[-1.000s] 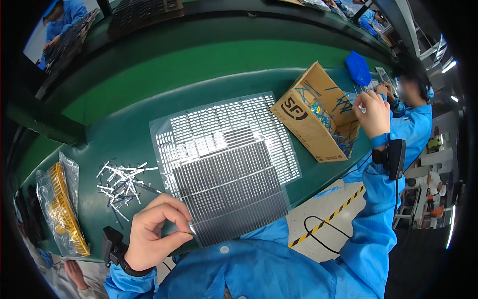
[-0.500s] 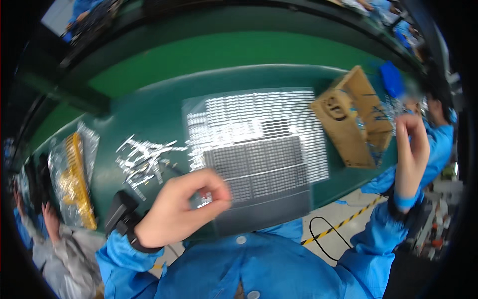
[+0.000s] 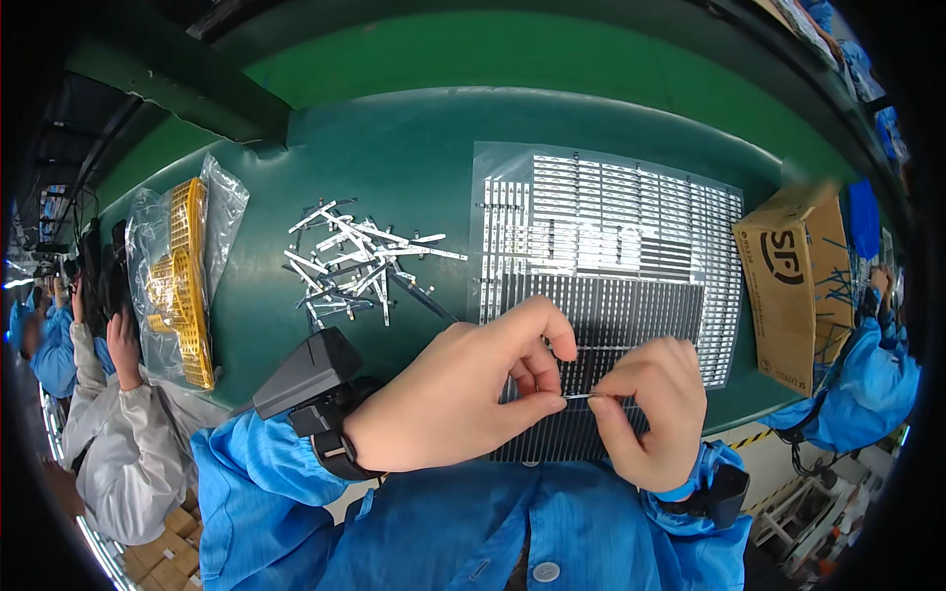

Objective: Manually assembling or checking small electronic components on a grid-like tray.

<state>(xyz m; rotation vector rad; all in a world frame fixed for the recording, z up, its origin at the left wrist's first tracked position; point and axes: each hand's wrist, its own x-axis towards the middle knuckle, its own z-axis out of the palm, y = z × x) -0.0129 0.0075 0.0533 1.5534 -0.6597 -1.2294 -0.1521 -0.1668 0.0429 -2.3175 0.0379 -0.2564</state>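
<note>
Over the near part of a dark striped sheet point(image 3: 641, 315), my two hands meet at a thin white strip point(image 3: 578, 396) stretched between their fingertips. My left hand point(image 3: 463, 379) pinches its left end with thumb and a finger. The right end is pinched by my right hand point(image 3: 655, 409), whose other fingers curl in. Beneath the dark sheet lies a larger clear sheet point(image 3: 724, 227) with rows of small white and black strips. A loose heap of white and black strips point(image 3: 370, 251) lies left of the sheets, beyond my left wrist.
An open cardboard box point(image 3: 778, 286) stands at the table's right edge, with a blue object point(image 3: 864, 217) behind it. Yellow plastic pieces in clear bags point(image 3: 192, 286) lie at the far left. Co-workers point(image 3: 148, 453) sit on both sides of the green table point(image 3: 394, 148).
My right hand has come from beside the box back to my left hand, and both now grip the thin strip. The view has shifted, so the table things sit differently in it.
</note>
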